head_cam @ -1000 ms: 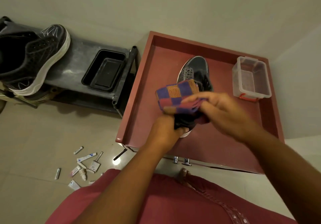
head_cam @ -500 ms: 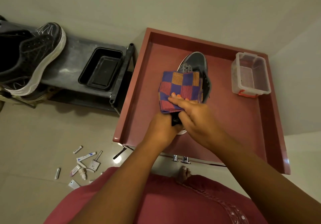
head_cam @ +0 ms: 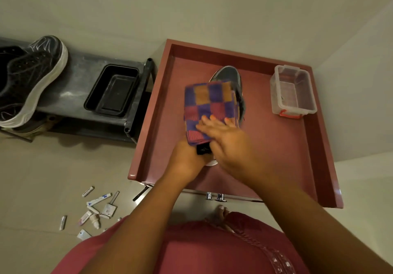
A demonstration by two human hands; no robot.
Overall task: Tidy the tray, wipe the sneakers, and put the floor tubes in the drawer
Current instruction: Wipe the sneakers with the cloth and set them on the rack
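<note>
Fingers of the right hand (head_cam: 230, 146) press flat on a checkered cloth (head_cam: 209, 110) draped over the dark sneaker (head_cam: 230, 76) on the red worktop (head_cam: 276, 146), while the left hand (head_cam: 187, 161) curls its grip round the sneaker's heel, and tubes (head_cam: 93, 210) lie scattered on the floor.

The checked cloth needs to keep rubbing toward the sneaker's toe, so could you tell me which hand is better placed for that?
Right. The right hand lies flat on the checked cloth; the left hand is busy gripping the sneaker at its heel.
</note>
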